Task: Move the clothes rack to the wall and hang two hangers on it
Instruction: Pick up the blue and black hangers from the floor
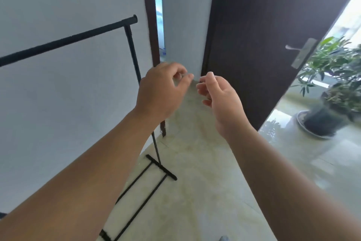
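- Clothes rack [64,40]: black tube frame, standing along the white wall [58,104] on the left; top rail runs parallel to wall, right upright down to a T-foot on the tiled floor [195,182]. Looks parked close to wall; exact gap behind feet not readable. Judged: move-to-wall step done or nearly so.
- Top rail bare. No hangers in view anywhere; hanging step not yet done.
- Left hand [160,92]: raised in front of rack's right upright, fingers curled, thumb and forefinger near a pinch. Nothing seen in grip; blur at fingertips, so cannot tell if sth small is pinched.
- Right hand [220,96]: raised just beside left hand, palm turned inward, fingers loosely bent, grasping nothing.
- Neither hand touching rack. Hands close together at mid-air, near rack's right end – prob. between steps.
- Dark door [263,45] stands open to the right of rack end, metal handle [300,51] facing the room; rack end sits near door frame – swing clearance unverified.
- Potted plant [332,88] on floor at far right, well apart from rack.
- Next req.: locate two hangers, hook over top rail.
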